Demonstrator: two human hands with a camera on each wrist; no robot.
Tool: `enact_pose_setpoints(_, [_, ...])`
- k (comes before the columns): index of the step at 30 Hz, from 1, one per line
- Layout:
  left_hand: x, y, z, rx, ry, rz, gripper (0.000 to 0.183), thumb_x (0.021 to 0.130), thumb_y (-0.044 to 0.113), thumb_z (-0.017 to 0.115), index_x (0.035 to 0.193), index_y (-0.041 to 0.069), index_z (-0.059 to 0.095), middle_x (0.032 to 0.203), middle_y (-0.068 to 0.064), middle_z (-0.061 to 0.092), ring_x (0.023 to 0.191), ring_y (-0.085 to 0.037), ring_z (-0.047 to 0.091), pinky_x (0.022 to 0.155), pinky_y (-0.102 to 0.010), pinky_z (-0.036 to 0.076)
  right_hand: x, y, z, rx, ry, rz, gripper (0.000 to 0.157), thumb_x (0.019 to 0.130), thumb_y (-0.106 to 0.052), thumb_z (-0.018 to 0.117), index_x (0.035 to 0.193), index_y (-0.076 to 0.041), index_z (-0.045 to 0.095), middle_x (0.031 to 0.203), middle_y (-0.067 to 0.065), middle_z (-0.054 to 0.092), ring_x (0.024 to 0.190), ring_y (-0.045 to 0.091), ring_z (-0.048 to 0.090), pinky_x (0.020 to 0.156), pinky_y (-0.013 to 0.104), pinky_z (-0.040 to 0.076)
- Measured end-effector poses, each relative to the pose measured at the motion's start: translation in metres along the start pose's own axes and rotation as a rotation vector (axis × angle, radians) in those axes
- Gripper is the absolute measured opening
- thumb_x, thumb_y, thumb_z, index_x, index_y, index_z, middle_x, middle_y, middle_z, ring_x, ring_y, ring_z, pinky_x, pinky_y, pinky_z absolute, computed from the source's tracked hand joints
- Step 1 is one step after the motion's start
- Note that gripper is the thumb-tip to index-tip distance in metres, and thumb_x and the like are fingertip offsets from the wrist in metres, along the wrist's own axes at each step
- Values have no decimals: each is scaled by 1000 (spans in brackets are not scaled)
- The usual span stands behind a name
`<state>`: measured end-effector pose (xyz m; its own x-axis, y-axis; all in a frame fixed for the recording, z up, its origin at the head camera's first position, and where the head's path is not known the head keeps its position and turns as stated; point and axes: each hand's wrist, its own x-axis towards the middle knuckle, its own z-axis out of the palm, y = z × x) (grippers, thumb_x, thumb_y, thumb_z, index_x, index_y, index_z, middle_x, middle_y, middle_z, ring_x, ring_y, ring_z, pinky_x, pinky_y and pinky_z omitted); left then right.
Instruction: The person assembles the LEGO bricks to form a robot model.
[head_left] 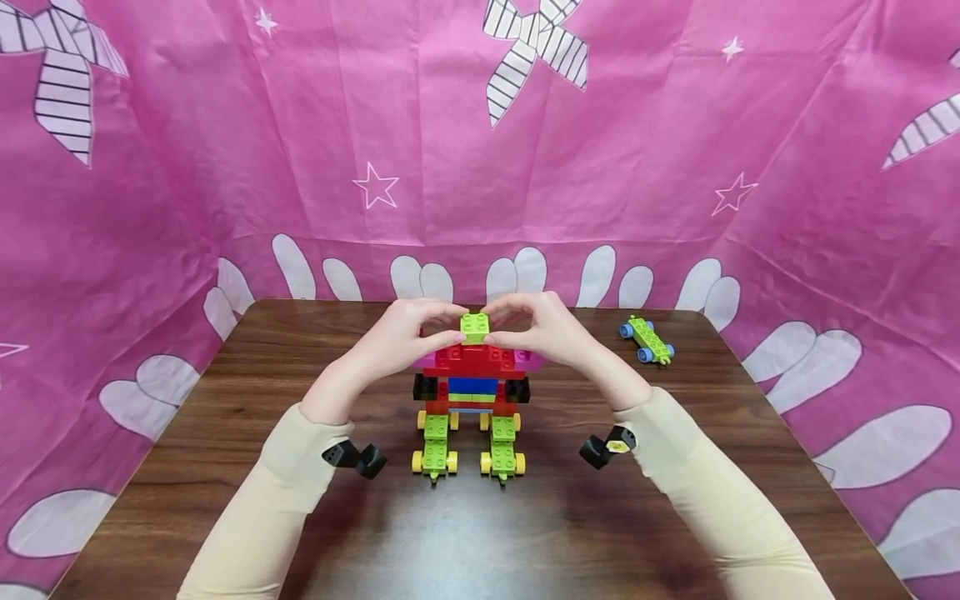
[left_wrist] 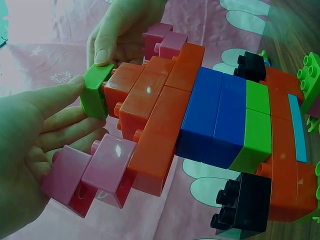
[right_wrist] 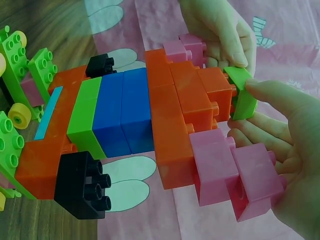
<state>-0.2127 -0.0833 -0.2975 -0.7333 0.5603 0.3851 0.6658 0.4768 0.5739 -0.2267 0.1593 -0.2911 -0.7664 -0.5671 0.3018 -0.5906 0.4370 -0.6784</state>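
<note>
A lime-green toy brick point(head_left: 475, 328) is at the top of a tall figure built of toy bricks, pinched from both sides. My left hand point(head_left: 393, 333) holds its left side with thumb and fingers, and my right hand point(head_left: 550, 332) holds the right side. In the left wrist view, the green brick point(left_wrist: 95, 91) sits a little askew over the topmost red brick point(left_wrist: 123, 82), whose studs still show. Pink bricks point(right_wrist: 214, 160) step out at both sides. Below come blue bricks point(head_left: 472, 386), black bricks point(right_wrist: 80, 185) and lime-green wheeled bases point(head_left: 437, 454).
A lime-green wheeled base with blue wheels point(head_left: 648, 340) lies at the back right of the brown wooden table point(head_left: 300, 333). Pink cloth point(head_left: 465, 208) with white prints hangs behind and at both sides.
</note>
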Motion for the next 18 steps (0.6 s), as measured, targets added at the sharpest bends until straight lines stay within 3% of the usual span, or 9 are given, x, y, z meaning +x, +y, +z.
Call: enact_pose_setpoints(18, [0,1,1,-16,-12,-6,36,89,20,70,122,6,66,112,-8,70,102,-20,66,85,-38,54,-3,-2,0,7,21,29,35,78,-17,80,110,-4,71,96,9,74,90,20,69,81,42,55])
